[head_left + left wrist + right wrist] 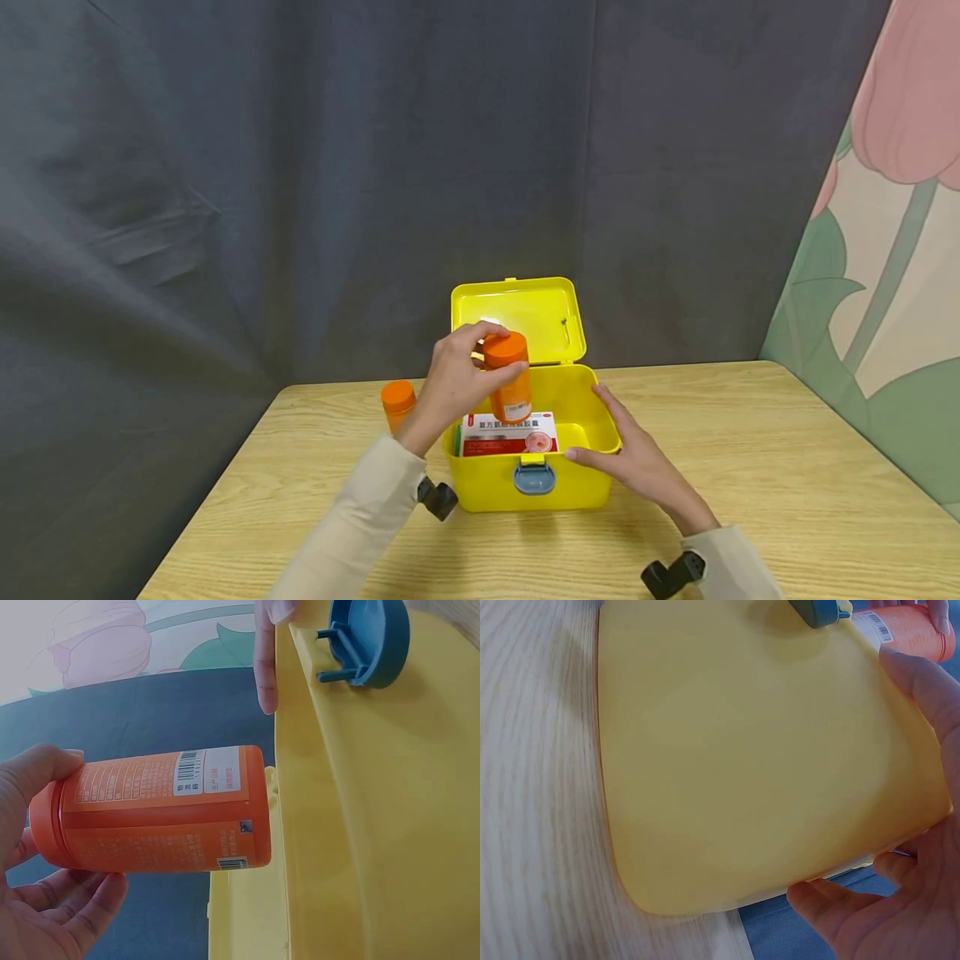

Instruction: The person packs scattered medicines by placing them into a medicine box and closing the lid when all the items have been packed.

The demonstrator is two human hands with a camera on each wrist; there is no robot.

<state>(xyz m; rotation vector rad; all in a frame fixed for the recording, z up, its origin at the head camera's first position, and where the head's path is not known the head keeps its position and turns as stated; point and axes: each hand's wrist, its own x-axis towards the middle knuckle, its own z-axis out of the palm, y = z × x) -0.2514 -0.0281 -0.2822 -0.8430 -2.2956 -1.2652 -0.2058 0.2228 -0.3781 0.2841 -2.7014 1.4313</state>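
My left hand grips an orange bottle near its cap, thumb on one side and fingers on the other. The bottle hangs upright over the open yellow storage box, its lower end just above the opening; its printed label faces the left wrist camera. My right hand holds the box at its front right corner, thumb on the front rim and fingers along the right side. Inside the box, on the left, stands a white and red medicine carton with a green edge beside it.
A second orange-capped bottle stands on the wooden table left of the box, partly hidden by my left wrist. The box lid is tilted back on its hinge. A blue-grey latch is on the front. Behind hangs a dark curtain.
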